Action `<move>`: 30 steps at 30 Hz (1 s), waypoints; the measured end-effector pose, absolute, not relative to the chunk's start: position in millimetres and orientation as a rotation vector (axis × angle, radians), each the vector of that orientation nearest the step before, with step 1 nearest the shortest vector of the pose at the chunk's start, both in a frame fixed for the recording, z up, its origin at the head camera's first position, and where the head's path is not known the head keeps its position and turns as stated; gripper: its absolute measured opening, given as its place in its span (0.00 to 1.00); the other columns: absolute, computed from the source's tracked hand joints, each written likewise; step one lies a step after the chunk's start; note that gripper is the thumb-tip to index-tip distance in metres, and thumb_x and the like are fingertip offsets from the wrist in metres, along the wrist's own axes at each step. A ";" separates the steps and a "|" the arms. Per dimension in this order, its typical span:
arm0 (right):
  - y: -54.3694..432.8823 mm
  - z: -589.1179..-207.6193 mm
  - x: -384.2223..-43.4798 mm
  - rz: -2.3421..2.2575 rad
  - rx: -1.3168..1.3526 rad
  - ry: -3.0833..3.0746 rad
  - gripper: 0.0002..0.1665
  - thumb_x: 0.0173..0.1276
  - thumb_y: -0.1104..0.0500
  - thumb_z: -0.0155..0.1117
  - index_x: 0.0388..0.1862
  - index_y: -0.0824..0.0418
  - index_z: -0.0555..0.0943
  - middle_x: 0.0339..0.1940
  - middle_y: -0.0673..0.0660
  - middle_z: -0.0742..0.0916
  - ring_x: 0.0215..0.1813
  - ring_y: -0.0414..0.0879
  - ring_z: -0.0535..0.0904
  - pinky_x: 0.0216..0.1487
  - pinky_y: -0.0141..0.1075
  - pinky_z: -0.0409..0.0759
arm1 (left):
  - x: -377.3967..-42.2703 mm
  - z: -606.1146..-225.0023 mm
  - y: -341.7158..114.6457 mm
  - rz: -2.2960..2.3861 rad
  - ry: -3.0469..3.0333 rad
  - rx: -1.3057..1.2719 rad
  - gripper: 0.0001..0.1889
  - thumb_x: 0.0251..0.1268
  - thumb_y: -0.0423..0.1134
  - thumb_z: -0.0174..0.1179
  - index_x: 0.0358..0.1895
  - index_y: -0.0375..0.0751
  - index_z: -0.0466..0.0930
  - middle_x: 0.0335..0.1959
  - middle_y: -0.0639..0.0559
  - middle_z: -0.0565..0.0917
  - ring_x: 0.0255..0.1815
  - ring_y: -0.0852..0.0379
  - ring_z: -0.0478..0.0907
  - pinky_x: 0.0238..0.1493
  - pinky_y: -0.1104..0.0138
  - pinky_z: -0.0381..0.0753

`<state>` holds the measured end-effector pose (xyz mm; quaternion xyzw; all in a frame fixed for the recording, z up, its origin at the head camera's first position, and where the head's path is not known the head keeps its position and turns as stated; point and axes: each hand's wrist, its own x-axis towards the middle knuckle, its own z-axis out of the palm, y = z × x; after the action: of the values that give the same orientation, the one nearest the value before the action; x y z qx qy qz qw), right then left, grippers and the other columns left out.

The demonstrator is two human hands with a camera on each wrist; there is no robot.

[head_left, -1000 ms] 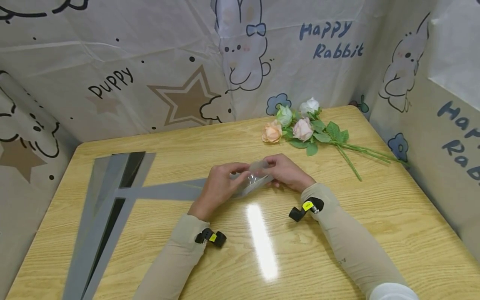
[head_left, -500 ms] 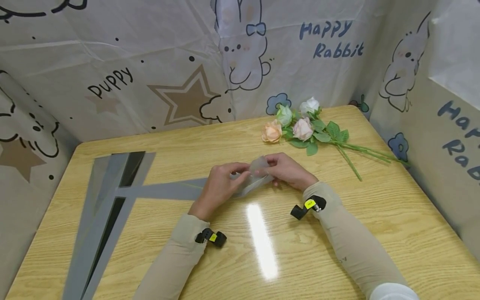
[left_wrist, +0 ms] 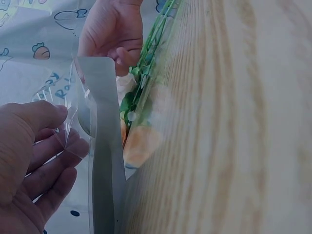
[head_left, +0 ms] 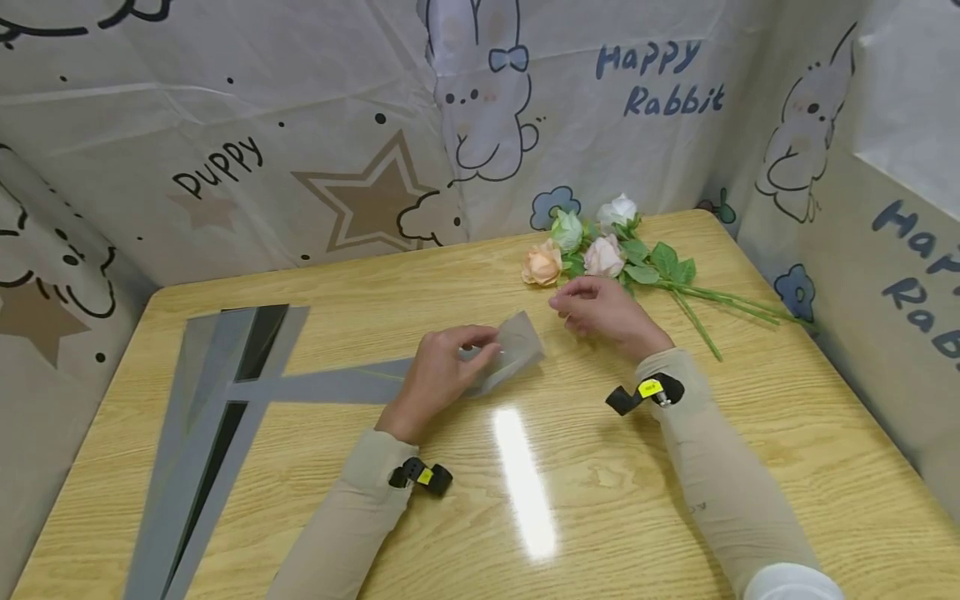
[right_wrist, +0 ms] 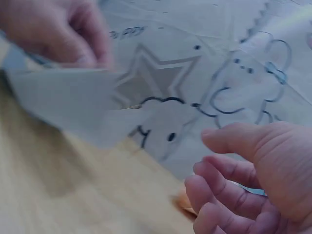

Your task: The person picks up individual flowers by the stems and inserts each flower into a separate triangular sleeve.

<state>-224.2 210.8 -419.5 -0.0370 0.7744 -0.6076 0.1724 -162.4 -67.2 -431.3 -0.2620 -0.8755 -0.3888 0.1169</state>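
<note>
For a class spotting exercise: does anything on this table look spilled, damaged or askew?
Nothing looks spilled or visibly damaged. The grey plastic sheets at left overlap unevenly, looking slightly askew. The bright stripe on the table seems to be glare, not liquid.

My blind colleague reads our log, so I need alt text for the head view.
A left hand holds a translucent sleeve over a wooden table, while the right hand is near four roses. More sleeves lie at left.
</note>
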 end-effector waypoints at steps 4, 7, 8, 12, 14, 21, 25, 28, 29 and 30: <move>223.7 -413.2 -227.4 -1.798 0.006 2.218 0.22 0.74 0.48 0.67 0.55 0.64 0.81 0.36 0.47 0.85 0.36 0.40 0.83 0.37 0.34 0.84 | -162.5 -433.2 -67.5 -1.141 -2.553 -0.771 0.13 0.71 0.39 0.67 0.52 0.37 0.89 0.45 0.44 0.93 0.44 0.51 0.91 0.48 0.57 0.90; 234.2 -409.2 -229.0 -1.861 0.071 2.231 0.18 0.75 0.48 0.67 0.53 0.60 0.81 0.39 0.47 0.86 0.36 0.40 0.84 0.37 0.33 0.84 | -162.6 -433.4 -67.7 -1.140 -2.551 -0.772 0.12 0.71 0.39 0.67 0.52 0.37 0.89 0.44 0.44 0.93 0.44 0.51 0.91 0.47 0.57 0.90; 237.8 -408.2 -229.4 -1.876 0.090 2.237 0.18 0.75 0.48 0.67 0.53 0.59 0.81 0.39 0.47 0.86 0.37 0.40 0.84 0.37 0.33 0.84 | -162.7 -433.4 -67.7 -1.144 -2.551 -0.771 0.12 0.71 0.39 0.67 0.51 0.37 0.89 0.44 0.44 0.93 0.44 0.51 0.91 0.47 0.57 0.90; 251.7 -406.4 -230.0 -1.871 0.081 2.266 0.19 0.76 0.47 0.65 0.55 0.58 0.79 0.42 0.47 0.87 0.39 0.40 0.85 0.40 0.34 0.83 | -163.1 -433.6 -67.6 -1.150 -2.546 -0.775 0.12 0.71 0.38 0.67 0.51 0.37 0.89 0.44 0.44 0.93 0.43 0.51 0.91 0.47 0.57 0.90; 258.4 -406.8 -229.7 -1.844 0.054 2.288 0.20 0.76 0.46 0.65 0.56 0.58 0.79 0.43 0.46 0.87 0.42 0.40 0.85 0.42 0.35 0.84 | -163.3 -434.3 -67.5 -1.152 -2.542 -0.777 0.12 0.71 0.38 0.67 0.51 0.37 0.89 0.44 0.44 0.93 0.43 0.51 0.91 0.47 0.57 0.90; 278.2 -408.8 -230.3 -1.763 0.041 2.431 0.25 0.78 0.45 0.62 0.63 0.61 0.78 0.47 0.41 0.84 0.52 0.42 0.81 0.49 0.33 0.84 | -163.9 -436.1 -68.5 -1.183 -2.571 -0.753 0.12 0.73 0.40 0.65 0.52 0.39 0.89 0.45 0.46 0.93 0.44 0.52 0.91 0.49 0.58 0.90; 283.1 -406.3 -230.1 -1.653 0.049 2.614 0.26 0.77 0.44 0.62 0.63 0.60 0.79 0.51 0.44 0.83 0.55 0.44 0.80 0.52 0.33 0.83 | -164.9 -437.3 -68.4 -1.225 -2.594 -0.717 0.12 0.73 0.40 0.65 0.52 0.40 0.89 0.45 0.46 0.93 0.45 0.53 0.91 0.50 0.58 0.90; 284.3 -404.0 -229.0 -1.566 0.064 2.776 0.22 0.78 0.47 0.62 0.62 0.60 0.80 0.54 0.51 0.85 0.55 0.44 0.79 0.56 0.36 0.79 | -165.2 -437.9 -67.9 -1.252 -2.593 -0.698 0.12 0.73 0.41 0.65 0.52 0.40 0.89 0.45 0.46 0.93 0.45 0.53 0.90 0.49 0.57 0.90; 284.8 -403.6 -228.5 -1.517 0.066 2.846 0.20 0.78 0.50 0.61 0.60 0.60 0.81 0.54 0.55 0.85 0.54 0.45 0.79 0.57 0.37 0.77 | -165.2 -438.0 -67.5 -1.259 -2.590 -0.694 0.12 0.73 0.41 0.65 0.52 0.41 0.89 0.45 0.46 0.93 0.45 0.53 0.90 0.49 0.57 0.90; 285.9 -403.9 -228.3 -1.466 0.071 2.911 0.18 0.78 0.52 0.60 0.59 0.61 0.82 0.54 0.58 0.85 0.54 0.46 0.79 0.56 0.39 0.76 | -165.2 -438.3 -67.4 -1.264 -2.587 -0.691 0.11 0.73 0.41 0.65 0.52 0.41 0.89 0.45 0.46 0.93 0.44 0.53 0.90 0.49 0.57 0.90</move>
<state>-228.3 285.9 -403.9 0.0216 0.8914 -0.4489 -0.0591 -165.2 -67.4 -438.3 -0.2323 -0.8702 -0.4250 0.0901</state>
